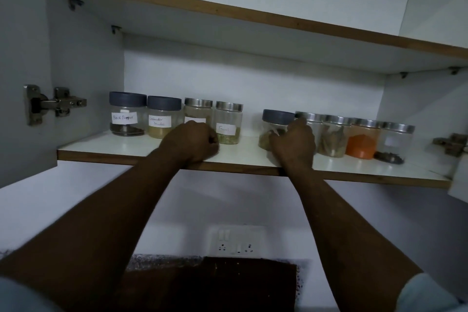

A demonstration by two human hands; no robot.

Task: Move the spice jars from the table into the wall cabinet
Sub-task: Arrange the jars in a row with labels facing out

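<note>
Spice jars stand in a row on the lower shelf (106,145) of the open wall cabinet. From the left: a black pepper jar (127,113), a coriander jar (163,116), a steel-lidded jar (198,111) and a fennel jar (228,123). My left hand (191,143) rests on the shelf in front of the steel-lidded jar, fingers curled, holding nothing I can see. My right hand (293,145) grips a tilted grey-lidded jar (274,125). To its right stand a bay leaf jar (334,137), an orange powder jar (363,139) and a nearly empty jar (396,139).
An empty upper shelf (253,11) runs above. Door hinges sit at the left (54,104) and right (450,143) cabinet sides. A gap lies between the fennel jar and the tilted jar. Below, a wall socket plate (236,239) hangs above a dark wooden table (210,284).
</note>
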